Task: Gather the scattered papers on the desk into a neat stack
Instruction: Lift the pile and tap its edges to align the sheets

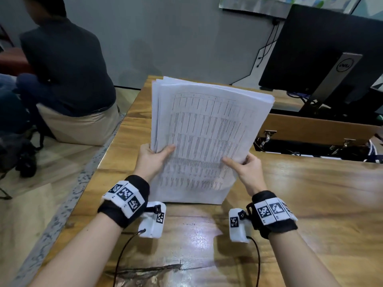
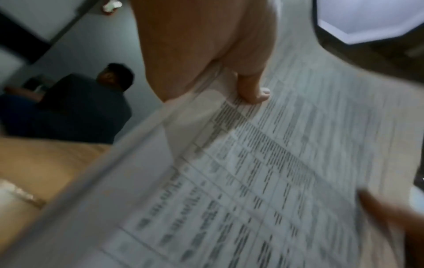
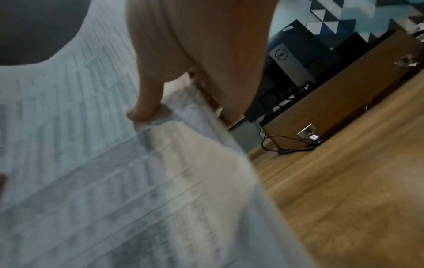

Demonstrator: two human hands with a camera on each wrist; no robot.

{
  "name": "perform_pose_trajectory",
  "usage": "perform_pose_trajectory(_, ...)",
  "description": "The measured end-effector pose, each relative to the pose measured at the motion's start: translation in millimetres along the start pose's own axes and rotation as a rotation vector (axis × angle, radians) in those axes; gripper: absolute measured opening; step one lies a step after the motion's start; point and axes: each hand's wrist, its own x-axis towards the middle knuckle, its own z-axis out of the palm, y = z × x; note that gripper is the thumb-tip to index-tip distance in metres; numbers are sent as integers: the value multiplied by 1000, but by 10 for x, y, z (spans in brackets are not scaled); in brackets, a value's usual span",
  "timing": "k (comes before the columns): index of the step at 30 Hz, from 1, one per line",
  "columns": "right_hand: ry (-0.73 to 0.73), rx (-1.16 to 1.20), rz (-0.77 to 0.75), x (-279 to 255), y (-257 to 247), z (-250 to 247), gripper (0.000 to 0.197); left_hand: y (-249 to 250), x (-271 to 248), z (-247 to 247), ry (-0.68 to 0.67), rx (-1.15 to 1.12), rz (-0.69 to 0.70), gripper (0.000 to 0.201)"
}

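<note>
A sheaf of white printed papers [image 1: 205,131] stands nearly upright, its bottom edge on the wooden desk [image 1: 310,193]. The sheets carry tables of small print, and their top edges are fanned and uneven. My left hand [image 1: 153,156] grips the left edge, thumb on the front sheet and fingers behind. My right hand [image 1: 244,166] grips the right edge the same way. In the left wrist view the thumb [image 2: 250,90] presses on the papers [image 2: 275,172]. In the right wrist view the thumb [image 3: 146,110] pinches the paper edge [image 3: 114,181].
A black monitor on a silver stand [image 1: 331,65] stands at the back right. In front of it lies an open cable recess [image 1: 310,148] with a raised wooden flap. A person [image 1: 68,79] sits on the floor to the left of the desk.
</note>
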Motion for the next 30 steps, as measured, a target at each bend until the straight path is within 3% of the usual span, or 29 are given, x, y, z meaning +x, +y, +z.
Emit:
perform_pose_trajectory(4, -118, -94, 159, -23, 85, -173, 32, -5, 99, -107, 150, -121, -18, 22)
perform_pose_trajectory(6, -82, 21, 209, -28, 155, -215, 55, -27, 137, -147, 197, -229, -63, 5)
perform_pose_trajectory(8, -34, 204, 237, -21, 175, -177, 79, -32, 145, -143, 219, -318, -112, 2)
perform_pose_trajectory(9, -25, 295, 237, -21, 166, -142, 82, -43, 150, -132, 230, -352, -134, 3)
perform_pose_trajectory(12, -20, 582, 233, -20, 129, 6, 56, -42, 140, -44, 248, -420, -181, 13)
perform_pose_trajectory(14, -44, 675, 257, -28, 132, 131, 61, -62, 124, 18, 240, -436, -232, 27)
perform_pose_trajectory(16, -89, 606, 297, -43, 131, 267, 77, -68, 95, 54, 136, -481, -272, 37)
perform_pose_trajectory(18, -67, 488, 307, -34, 142, 304, 84, -65, 82, 24, 57, -512, -274, 34)
perform_pose_trajectory(20, 16, 384, 307, -3, 167, 191, 79, -51, 110, -101, 59, -517, -260, 32)
perform_pose_trajectory(22, 72, 306, 249, 17, 164, -7, 76, -58, 171, -269, 78, -520, -220, 44)
perform_pose_trajectory(24, 72, 206, 202, 27, 110, -133, 80, -87, 197, -461, 90, -464, -183, 34)
perform_pose_trajectory(27, 62, 78, 110, 63, 5, -283, 43, -122, 228, -612, 51, -243, -175, 31)
perform_pose_trajectory(30, 91, -2, 13, 85, -39, -315, 33, -127, 247, -596, -68, -36, -189, 49)
